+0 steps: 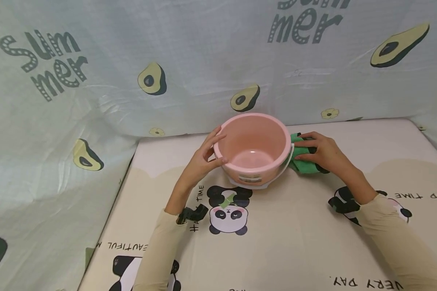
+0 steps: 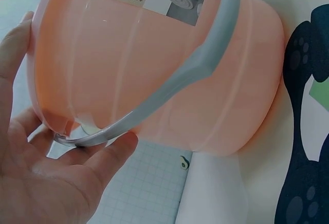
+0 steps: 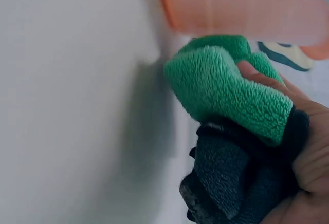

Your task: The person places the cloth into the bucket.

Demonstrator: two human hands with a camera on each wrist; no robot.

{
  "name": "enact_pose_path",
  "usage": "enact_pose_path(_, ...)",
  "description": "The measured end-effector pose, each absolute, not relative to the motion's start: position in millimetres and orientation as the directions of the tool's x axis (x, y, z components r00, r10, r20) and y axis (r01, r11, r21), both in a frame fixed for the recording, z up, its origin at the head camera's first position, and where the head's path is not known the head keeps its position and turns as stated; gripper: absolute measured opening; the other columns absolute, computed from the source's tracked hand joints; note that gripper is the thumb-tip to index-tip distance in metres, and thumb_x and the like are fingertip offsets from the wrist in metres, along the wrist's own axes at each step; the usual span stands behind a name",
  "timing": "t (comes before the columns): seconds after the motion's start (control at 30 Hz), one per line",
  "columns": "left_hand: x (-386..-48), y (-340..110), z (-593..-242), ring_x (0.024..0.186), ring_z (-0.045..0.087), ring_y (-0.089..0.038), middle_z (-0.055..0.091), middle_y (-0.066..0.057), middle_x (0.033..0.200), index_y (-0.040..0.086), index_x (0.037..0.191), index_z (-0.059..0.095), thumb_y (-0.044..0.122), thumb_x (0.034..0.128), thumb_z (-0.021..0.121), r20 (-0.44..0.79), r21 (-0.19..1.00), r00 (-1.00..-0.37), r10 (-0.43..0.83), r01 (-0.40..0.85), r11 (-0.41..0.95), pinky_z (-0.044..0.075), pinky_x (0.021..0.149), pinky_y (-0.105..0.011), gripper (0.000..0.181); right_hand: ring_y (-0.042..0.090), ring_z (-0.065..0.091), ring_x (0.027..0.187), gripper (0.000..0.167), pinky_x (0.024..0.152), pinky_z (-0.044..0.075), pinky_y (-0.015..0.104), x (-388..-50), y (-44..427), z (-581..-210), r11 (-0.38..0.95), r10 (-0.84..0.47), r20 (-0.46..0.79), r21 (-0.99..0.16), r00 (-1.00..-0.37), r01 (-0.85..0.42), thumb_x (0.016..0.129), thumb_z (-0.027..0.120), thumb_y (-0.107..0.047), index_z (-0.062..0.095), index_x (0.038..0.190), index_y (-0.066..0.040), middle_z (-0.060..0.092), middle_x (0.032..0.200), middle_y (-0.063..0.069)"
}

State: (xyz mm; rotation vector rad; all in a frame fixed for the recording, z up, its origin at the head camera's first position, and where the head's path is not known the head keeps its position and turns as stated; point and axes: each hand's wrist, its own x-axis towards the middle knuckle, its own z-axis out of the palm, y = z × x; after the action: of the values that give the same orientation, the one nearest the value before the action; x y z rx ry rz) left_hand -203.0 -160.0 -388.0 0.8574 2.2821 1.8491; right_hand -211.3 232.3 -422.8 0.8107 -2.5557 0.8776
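Pink round plastic bucket (image 1: 253,151): upright, centre of the frame, on the panda-print counter (image 1: 276,238).
Left hand (image 1: 200,159): curled onto the bucket's rim, left of centre.
Right hand (image 1: 325,151): clamped on the fuzzy green cloth with dark parts (image 1: 304,165), right of centre, just beside the bucket.
Bucket handling: probably light, stiff, slightly slippery; grip the rim or pale curved handle (image 2: 205,59).
Cloth handling: probably light, soft, not fragile; pinch a thick fold.

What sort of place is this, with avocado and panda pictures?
Perhaps a sheeted-off indoor work corner, though I can't be sure: avocado-print sheeting hangs behind and to the left, and a panda-print cover lies under a pink bucket.
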Motion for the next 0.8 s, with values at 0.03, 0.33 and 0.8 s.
enact_pose_path(0.03, -203, -160, -388, 0.152, 0.027, -0.025, 0.017, 0.009, 0.169, 0.011, 0.153, 0.046, 0.037, 0.0897, 0.079, 0.276, 0.923, -0.84, 0.467, 0.367, 0.114, 0.032, 0.119, -0.05, 0.076, 0.043, 0.066, 0.102, 0.046, 0.076, 0.056, 0.054, -210, 234, -420, 0.657, -0.405, 0.488, -0.433, -0.773, -0.617, 0.068, 0.091, -0.002, 0.078, 0.112, -0.002, 0.064, 0.119, 0.025)
enact_pose_path(0.33, -203, -160, -376, 0.148, 0.036, -0.031, 0.02, 0.003, 0.169, 0.007, 0.153, 0.046, -0.002, 0.09, 0.074, 0.183, 0.931, -0.871, 0.455, 0.303, 0.205, 0.036, 0.117, -0.048, 0.069, 0.043, 0.065, 0.104, 0.05, 0.078, 0.054, 0.058, -195, 253, -389, 0.713, -0.366, 0.574, -0.332, -0.732, -0.617, 0.062, 0.093, -0.001, 0.08, 0.11, -0.008, 0.064, 0.118, 0.023)
enact_pose_path(0.8, -205, -166, -366, 0.147, 0.037, -0.015, 0.035, 0.014, 0.162, 0.015, 0.148, 0.056, 0.008, 0.0856, 0.082, 0.187, 0.898, -0.871, 0.453, 0.339, 0.28, 0.039, 0.115, -0.038, 0.068, 0.04, 0.065, 0.111, 0.058, 0.093, 0.03, 0.001, -185, 259, -351, 0.728, -0.364, 0.63, -0.268, -0.686, -0.632, 0.059, 0.094, -0.001, 0.081, 0.113, -0.017, 0.066, 0.122, 0.016)
